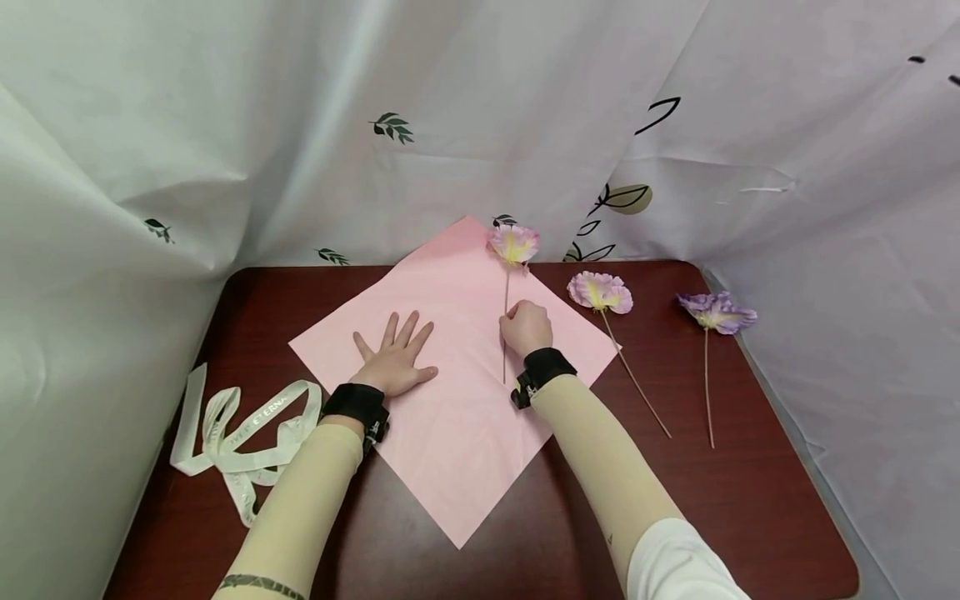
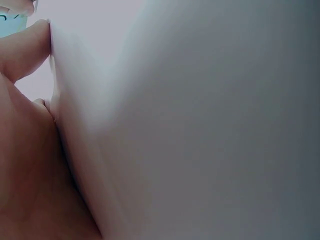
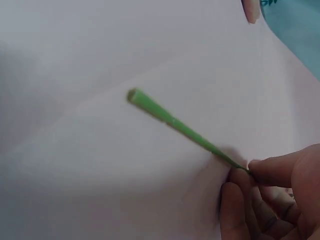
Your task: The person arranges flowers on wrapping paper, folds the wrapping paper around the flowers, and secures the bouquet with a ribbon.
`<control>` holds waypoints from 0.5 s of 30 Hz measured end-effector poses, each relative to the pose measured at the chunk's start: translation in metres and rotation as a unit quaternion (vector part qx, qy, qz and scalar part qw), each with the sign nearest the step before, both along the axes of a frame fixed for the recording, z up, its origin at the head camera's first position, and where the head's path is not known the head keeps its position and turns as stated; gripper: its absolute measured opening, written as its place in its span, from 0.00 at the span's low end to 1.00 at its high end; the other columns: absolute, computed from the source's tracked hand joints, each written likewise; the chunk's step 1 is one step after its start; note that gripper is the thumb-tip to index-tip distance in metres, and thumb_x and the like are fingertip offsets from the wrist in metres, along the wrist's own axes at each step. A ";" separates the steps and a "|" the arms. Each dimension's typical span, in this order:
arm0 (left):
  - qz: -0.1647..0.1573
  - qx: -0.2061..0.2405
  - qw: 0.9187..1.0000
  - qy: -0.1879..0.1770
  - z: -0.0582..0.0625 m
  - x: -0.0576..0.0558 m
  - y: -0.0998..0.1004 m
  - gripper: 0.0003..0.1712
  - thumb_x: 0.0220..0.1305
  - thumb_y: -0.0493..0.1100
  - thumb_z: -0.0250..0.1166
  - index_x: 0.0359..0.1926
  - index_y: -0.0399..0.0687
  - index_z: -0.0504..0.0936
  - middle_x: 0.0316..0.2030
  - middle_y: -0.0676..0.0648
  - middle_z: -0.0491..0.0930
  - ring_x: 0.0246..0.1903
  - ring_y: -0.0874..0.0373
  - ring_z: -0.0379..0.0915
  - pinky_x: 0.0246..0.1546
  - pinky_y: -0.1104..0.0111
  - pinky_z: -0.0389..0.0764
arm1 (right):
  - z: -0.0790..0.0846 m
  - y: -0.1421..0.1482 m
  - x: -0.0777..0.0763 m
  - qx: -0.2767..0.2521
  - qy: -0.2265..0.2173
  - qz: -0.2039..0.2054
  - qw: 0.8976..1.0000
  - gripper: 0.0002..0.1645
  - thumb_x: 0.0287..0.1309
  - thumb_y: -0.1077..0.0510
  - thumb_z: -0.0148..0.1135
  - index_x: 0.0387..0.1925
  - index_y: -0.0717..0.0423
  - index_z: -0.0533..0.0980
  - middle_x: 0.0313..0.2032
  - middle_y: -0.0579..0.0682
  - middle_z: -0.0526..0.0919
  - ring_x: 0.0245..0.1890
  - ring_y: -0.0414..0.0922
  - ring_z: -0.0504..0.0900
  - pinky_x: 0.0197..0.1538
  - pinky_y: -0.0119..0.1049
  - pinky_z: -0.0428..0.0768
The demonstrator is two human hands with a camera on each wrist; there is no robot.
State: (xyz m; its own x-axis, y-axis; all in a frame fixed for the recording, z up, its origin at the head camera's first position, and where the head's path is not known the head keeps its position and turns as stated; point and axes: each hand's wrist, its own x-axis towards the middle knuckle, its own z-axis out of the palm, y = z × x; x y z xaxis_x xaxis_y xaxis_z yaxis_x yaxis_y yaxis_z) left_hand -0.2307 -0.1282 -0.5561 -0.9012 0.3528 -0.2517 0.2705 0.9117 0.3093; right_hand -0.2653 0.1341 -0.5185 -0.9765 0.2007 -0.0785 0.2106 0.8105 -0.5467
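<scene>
Paper [image 1: 457, 475]: one sheet, pink, laid cornerwise on the tabletop [image 1: 750, 517], dark red-brown with rounded corners; near corner towards the person, far corner by the cloth [image 1: 480, 100].

Hands, two. Left hand [image 1: 392, 365]: flat on the left part of the paper, palm down, fingers spread wide, holding nothing. Right hand [image 1: 527, 327]: fingers curled, pinching the stem [image 3: 172, 120] of a flower between thumb and fingers, over the right part of the paper.

Held flower [image 1: 514, 245]: pink-lilac, yellow centre; head at the paper's upper right edge, stem end towards the person; stem green in the right wrist view; whether its end touches the paper, cannot tell.

Second flower [image 1: 601, 292]: pink-lilac and yellow, on the tabletop right of the paper, stem slanting past the paper's right corner.

Third flower [image 1: 717, 313]: purple, farther right, near the tabletop's edge, stem towards the person.

Ribbon [image 1: 258, 459]: white, dark lettering, loosely looped, left of the paper, beside the left forearm
</scene>
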 end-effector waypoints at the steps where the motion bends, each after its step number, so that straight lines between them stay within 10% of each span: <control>1: 0.000 0.001 1.000 0.000 0.000 0.000 0.000 0.49 0.63 0.74 0.50 0.78 0.72 0.37 0.78 0.56 0.24 0.76 0.47 0.12 0.53 0.24 0.15 | 0.000 0.000 0.000 0.002 -0.004 0.002 1.000 0.09 0.60 0.51 0.61 0.29 0.52 0.80 0.34 0.53 0.86 0.36 0.54 0.84 0.41 0.46 0.80; 15: -0.001 -0.006 1.000 -0.003 0.008 0.003 0.001 0.49 0.64 0.71 0.52 0.78 0.68 0.39 0.79 0.53 0.27 0.77 0.44 0.15 0.56 0.23 0.20 | -0.006 0.010 0.004 -0.032 0.006 0.025 0.999 0.12 0.58 0.44 0.65 0.31 0.47 0.81 0.29 0.46 0.83 0.32 0.47 0.81 0.38 0.40 0.74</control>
State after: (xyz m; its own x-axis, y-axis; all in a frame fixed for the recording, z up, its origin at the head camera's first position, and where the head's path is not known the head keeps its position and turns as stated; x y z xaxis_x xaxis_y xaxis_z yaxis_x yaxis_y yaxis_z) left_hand -0.2279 -0.1275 -0.5477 -0.8993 0.3510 -0.2610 0.2702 0.9151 0.2995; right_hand -0.2610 0.1443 -0.5245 -0.9860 0.1469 -0.0785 0.1644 0.7831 -0.5998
